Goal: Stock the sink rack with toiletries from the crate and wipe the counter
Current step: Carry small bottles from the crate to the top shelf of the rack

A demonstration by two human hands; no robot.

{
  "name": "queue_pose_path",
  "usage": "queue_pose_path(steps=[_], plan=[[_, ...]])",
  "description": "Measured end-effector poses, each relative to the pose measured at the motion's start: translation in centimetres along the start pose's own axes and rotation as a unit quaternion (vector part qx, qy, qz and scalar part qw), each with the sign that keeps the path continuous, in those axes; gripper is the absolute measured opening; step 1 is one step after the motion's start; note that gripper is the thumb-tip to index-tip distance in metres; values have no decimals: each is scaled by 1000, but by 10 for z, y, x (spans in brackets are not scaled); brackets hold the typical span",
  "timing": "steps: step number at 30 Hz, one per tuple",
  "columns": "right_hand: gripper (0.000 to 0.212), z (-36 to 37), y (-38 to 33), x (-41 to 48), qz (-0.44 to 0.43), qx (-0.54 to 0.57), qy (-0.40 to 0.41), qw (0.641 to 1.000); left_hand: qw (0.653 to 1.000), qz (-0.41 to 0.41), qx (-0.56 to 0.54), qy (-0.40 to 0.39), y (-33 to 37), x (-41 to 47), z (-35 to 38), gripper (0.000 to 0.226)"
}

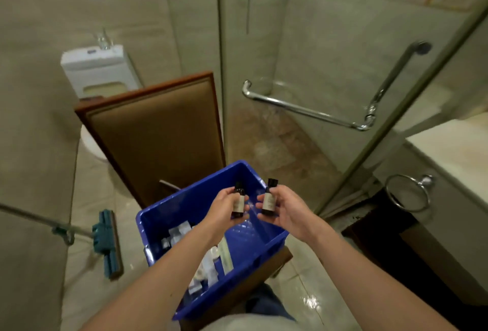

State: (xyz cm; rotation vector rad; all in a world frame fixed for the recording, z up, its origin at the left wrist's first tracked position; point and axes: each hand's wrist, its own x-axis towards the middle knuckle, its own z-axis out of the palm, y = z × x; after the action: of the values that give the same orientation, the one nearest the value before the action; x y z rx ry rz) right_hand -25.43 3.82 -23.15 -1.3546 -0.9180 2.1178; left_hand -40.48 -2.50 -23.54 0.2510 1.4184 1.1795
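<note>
A blue plastic crate (192, 204) rests on a chair seat below me, holding several white sachets and small packets (208, 262). Above the crate, my left hand (224, 209) grips a small dark bottle with a pale label (238, 201), held upright. My right hand (285, 209) grips a second dark bottle with a black cap (270, 198), also upright. The two bottles are side by side, a little apart. The counter (456, 151) shows as a pale slab at the right edge. No sink rack is in view.
The brown padded chair back (158, 130) rises behind the crate. A toilet (97, 71) stands beyond it. A teal mop (108, 243) lies on the floor at left. A glass shower door with a chrome handle (303, 108) is ahead; a towel ring (408, 193) hangs right.
</note>
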Motion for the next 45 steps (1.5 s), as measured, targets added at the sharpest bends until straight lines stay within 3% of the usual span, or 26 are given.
queue_pose_path(steps=[4, 9, 16, 22, 27, 36, 45], plan=[[31, -20, -19, -31, -40, 24, 28, 998, 997, 18, 47, -50, 12, -15, 31, 19], [28, -56, -40, -66, -90, 30, 84, 992, 986, 44, 103, -126, 27, -26, 84, 31], [28, -128, -64, -123, -148, 79, 148, 975, 965, 50, 150, -207, 29, -49, 178, 20], [18, -207, -80, -182, -185, 101, 189, 959, 944, 50, 172, -278, 2, -71, 279, 20], [13, -277, -89, -234, -209, 107, 228, 945, 928, 51, 180, -322, -28, -101, 359, 8], [22, -388, -93, -311, -237, 96, 261, 931, 900, 85, 216, -368, -86, -145, 476, 20], [25, -469, -93, -381, -282, 132, 305, 900, 874, 65, 227, -425, -131, -183, 574, 20]])
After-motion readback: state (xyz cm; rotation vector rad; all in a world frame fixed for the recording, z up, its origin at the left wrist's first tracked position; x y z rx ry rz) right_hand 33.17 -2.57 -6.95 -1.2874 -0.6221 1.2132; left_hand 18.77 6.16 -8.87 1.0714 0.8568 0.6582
